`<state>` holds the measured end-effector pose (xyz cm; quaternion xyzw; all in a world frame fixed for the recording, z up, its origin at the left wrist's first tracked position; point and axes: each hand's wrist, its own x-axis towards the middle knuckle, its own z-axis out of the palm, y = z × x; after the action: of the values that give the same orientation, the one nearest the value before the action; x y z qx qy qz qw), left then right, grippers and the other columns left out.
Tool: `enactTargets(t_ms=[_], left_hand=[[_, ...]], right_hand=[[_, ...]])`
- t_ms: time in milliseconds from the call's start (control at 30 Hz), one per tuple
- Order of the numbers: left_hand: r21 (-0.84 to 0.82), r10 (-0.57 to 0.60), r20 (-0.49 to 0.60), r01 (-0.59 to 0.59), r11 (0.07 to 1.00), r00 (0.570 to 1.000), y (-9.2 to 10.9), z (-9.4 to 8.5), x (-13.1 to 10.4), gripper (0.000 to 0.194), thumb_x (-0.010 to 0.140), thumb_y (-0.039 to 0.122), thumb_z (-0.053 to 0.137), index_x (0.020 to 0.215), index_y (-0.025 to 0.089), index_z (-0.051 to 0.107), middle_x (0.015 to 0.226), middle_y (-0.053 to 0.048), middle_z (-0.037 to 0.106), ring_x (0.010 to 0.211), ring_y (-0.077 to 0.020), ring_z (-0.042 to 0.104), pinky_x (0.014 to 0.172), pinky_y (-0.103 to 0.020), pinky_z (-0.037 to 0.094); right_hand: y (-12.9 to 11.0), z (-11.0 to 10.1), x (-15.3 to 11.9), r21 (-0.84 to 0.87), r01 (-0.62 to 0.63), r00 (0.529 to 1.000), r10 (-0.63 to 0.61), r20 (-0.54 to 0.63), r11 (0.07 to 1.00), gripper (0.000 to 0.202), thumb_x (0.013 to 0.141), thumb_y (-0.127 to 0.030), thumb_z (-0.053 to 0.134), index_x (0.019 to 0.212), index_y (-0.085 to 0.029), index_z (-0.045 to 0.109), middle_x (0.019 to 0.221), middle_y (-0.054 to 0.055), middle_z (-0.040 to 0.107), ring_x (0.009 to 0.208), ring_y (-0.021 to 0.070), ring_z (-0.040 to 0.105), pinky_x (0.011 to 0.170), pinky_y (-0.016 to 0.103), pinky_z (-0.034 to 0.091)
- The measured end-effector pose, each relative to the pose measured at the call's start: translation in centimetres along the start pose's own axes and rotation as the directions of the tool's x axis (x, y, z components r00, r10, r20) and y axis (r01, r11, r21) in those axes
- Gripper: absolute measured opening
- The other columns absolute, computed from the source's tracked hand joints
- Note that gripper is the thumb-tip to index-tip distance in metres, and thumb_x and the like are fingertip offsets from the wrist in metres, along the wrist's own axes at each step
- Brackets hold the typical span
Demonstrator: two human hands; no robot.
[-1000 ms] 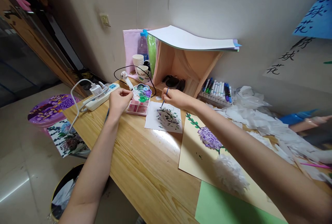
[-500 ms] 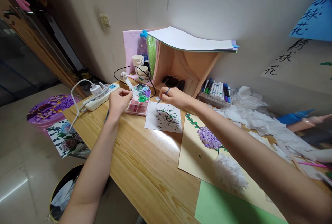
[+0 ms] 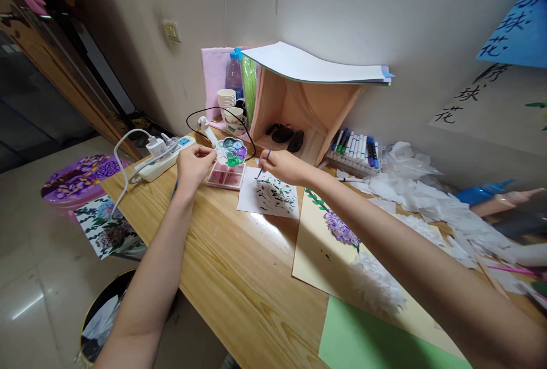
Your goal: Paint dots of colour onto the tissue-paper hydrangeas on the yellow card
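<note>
Head-worn view, facing forward, down over desk (image 3: 231, 266)

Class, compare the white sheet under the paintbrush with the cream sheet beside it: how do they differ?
Size: the white sheet looks smaller than the cream sheet.
Marks: the white sheet has scattered dark and green dabs; the cream sheet carries a purple flower and a ruffled white flower.
Cover: the right forearm hides part of the cream sheet; the white sheet shows almost whole.
Both lie on the wooden desk.
</note>
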<state>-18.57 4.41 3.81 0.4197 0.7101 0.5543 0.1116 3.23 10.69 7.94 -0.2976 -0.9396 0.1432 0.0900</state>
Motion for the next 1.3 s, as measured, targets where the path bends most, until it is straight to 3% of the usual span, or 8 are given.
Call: enactTargets(t_ms=[367,533,633,767,933,1067,1167,1300], left_hand=[[0.022,-0.017,0.0,0.017,1.0,1.0,0.5,0.0,-0.4,0.014,0.058,0.026,0.059,0.063,0.015,0.065,0.062,-0.003,0.066,0.059,-0.0148,0.06,0.057,-0.022,0.045],[0.0,-0.02,0.084,0.02,1.0,0.996,1.9,0.8,-1.6,0.014,0.058,0.029,0.061,0.063,0.017,0.065,0.062,-0.002,0.066,0.06,-0.0163,0.061,0.058,-0.023,0.047],[-0.023,-0.02,0.175,0.025,0.999,0.984,3.4,2.2,-3.2,0.016,0.055,0.032,0.064,0.061,0.018,0.063,0.06,-0.001,0.065,0.058,-0.0162,0.06,0.056,-0.024,0.047],[-0.035,0.004,0.409,0.011,0.999,0.912,5.4,5.0,-5.8,0.023,0.053,0.04,0.068,0.061,0.019,0.065,0.055,-0.001,0.064,0.053,-0.0166,0.058,0.052,-0.025,0.046],[-0.048,0.088,0.607,-0.074,0.996,0.79,8.9,9.3,-8.3,0.023,0.055,0.043,0.069,0.062,0.02,0.066,0.063,-0.002,0.068,0.06,-0.0174,0.061,0.057,-0.025,0.046],[-0.108,0.152,0.692,-0.107,0.988,0.706,13.0,13.1,-11.2,0.024,0.056,0.042,0.069,0.062,0.02,0.067,0.062,-0.003,0.067,0.059,-0.0172,0.06,0.055,-0.024,0.045],[-0.17,0.182,0.741,-0.082,0.982,0.646,15.6,15.8,-13.9,0.026,0.055,0.042,0.069,0.061,0.017,0.066,0.059,-0.004,0.067,0.056,-0.0164,0.059,0.053,-0.024,0.043],[-0.235,0.253,0.724,-0.115,0.965,0.642,17.6,18.1,-16.9,0.024,0.059,0.039,0.068,0.062,0.015,0.066,0.062,-0.005,0.068,0.058,-0.0167,0.06,0.054,-0.024,0.043]], right_hand=[[-3.4,5.4,-3.8,-0.344,0.367,0.93,-0.35,0.113,0.864,0.022,0.088,-0.01,0.035,0.096,-0.011,0.056,0.095,0.015,0.059,0.091,0.0237,0.051,0.073,0.035,0.041],[-3.6,2.7,-8.7,-0.366,0.365,0.929,-0.362,0.08,0.856,0.019,0.089,-0.014,0.038,0.094,-0.015,0.056,0.092,0.01,0.06,0.086,0.0215,0.05,0.072,0.034,0.042],[-2.3,-0.5,-14.2,-0.309,0.267,0.96,-0.28,0.003,0.913,0.02,0.089,-0.015,0.039,0.091,-0.017,0.059,0.087,0.008,0.062,0.086,0.02,0.051,0.075,0.032,0.042],[1.5,-4.1,-22.8,-0.116,-0.164,0.97,0.139,-0.197,0.98,0.019,0.09,-0.022,0.042,0.092,-0.019,0.06,0.089,0.007,0.065,0.086,0.0181,0.055,0.075,0.03,0.043],[7.2,-6.1,-33.8,-0.007,-0.708,0.595,0.591,-0.544,0.706,0.021,0.089,-0.029,0.041,0.084,-0.02,0.059,0.082,0.005,0.067,0.074,0.0169,0.06,0.066,0.028,0.044],[10.1,-6.9,-39.7,-0.145,-0.901,0.376,0.569,-0.731,0.409,0.026,0.09,-0.031,0.038,0.096,-0.013,0.056,0.083,0.01,0.066,0.072,0.0192,0.06,0.065,0.032,0.046],[11.9,-7.9,-40.5,-0.298,-0.891,0.445,0.526,-0.725,0.342,0.026,0.088,-0.03,0.044,0.098,-0.01,0.058,0.096,0.017,0.065,0.089,0.0262,0.057,0.076,0.04,0.046],[15.5,-9.0,-37.7,-0.626,-0.647,0.756,0.476,-0.449,0.436,0.012,0.085,-0.016,0.052,0.084,-0.017,0.064,0.092,0.01,0.067,0.101,0.0218,0.056,0.092,0.04,0.043]])
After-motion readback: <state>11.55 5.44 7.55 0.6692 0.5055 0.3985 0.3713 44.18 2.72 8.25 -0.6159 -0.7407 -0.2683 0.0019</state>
